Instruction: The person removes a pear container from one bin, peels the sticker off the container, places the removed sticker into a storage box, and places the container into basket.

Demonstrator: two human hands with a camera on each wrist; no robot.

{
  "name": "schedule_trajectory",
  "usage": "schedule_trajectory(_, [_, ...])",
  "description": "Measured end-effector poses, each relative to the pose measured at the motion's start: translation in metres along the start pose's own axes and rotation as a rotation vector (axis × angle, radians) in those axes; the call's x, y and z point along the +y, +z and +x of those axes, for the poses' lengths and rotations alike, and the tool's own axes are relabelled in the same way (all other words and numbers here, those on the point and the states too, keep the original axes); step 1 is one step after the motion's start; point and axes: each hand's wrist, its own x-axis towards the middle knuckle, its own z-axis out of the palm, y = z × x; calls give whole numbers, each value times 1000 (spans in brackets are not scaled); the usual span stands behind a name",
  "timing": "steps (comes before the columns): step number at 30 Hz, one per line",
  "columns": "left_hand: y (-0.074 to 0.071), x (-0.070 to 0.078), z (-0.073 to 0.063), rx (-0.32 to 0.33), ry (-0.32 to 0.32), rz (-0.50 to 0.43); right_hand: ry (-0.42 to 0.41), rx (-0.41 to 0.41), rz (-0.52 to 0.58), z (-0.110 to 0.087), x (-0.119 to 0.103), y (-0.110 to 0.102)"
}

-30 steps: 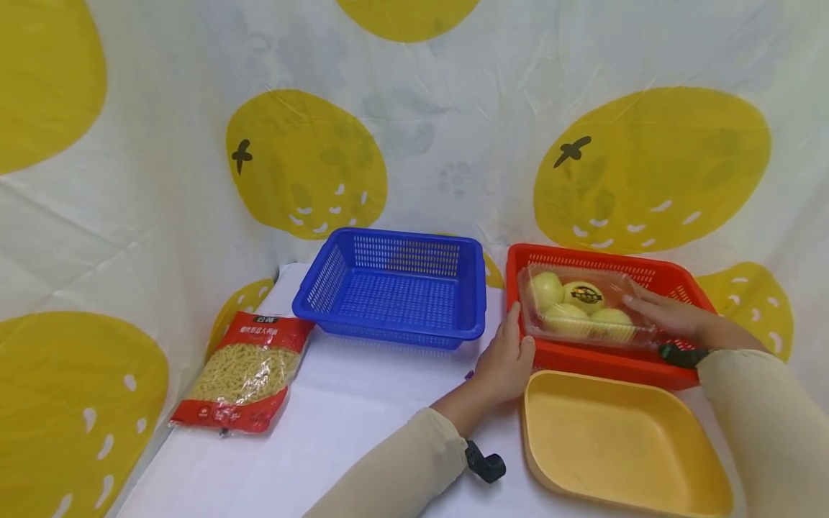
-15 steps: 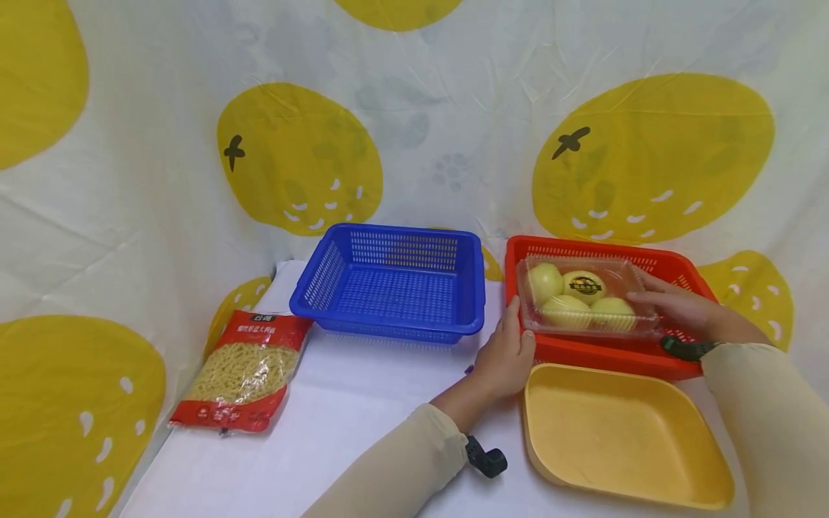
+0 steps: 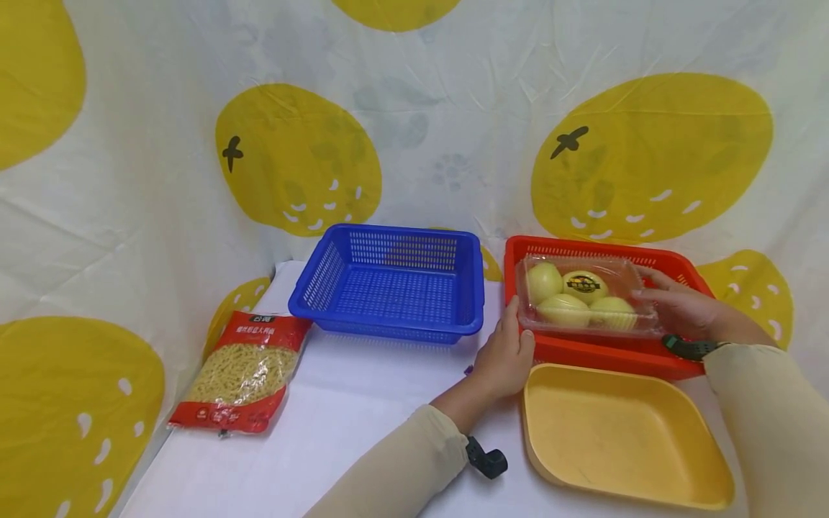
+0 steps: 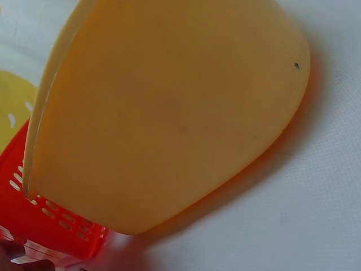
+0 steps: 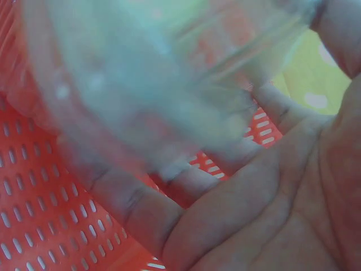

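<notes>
A clear plastic box of pale yellow-green round fruit [image 3: 583, 295] is tilted in the red basket [image 3: 615, 352] at the right. My right hand [image 3: 686, 306] holds the box's right end; the right wrist view shows fingers [image 5: 141, 209] beneath the blurred clear plastic and the thumb above. My left hand [image 3: 505, 356] grips the red basket's front left corner, its thumb close to the box. Only dark fingertips [image 4: 34, 264] of the left hand appear in the left wrist view.
A yellow tray [image 3: 622, 432] sits in front of the red basket. To the left stands a blue basket [image 3: 388, 327], and beside it lies a red bag of pasta [image 3: 242, 370]. A fruit-patterned curtain [image 3: 447, 108] hangs behind the white table [image 3: 350, 410].
My right hand has shifted slightly and its thumb now lies against the box's end. The box has risen and tipped a little. My left hand stays at the basket.
</notes>
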Motion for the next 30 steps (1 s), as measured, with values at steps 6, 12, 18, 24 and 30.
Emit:
schedule_trajectory(6, [6, 3, -1, -5, -12, -25, 5, 66, -29, -9, 0, 1])
schedule_trajectory(12, [1, 1, -2, 0, -40, -51, -34, 71, -75, -4, -5, 7])
schedule_trajectory(18, [-1, -1, -2, 5, -41, -63, -51, 91, -76, 0, -6, 5])
schedule_trajectory(24, [1, 1, -1, 1, -43, -55, -43, 116, -96, -1, -5, 3])
schedule_trajectory(30, [2, 2, 1, 4, -60, -58, -42, 60, -18, 0, -7, 4])
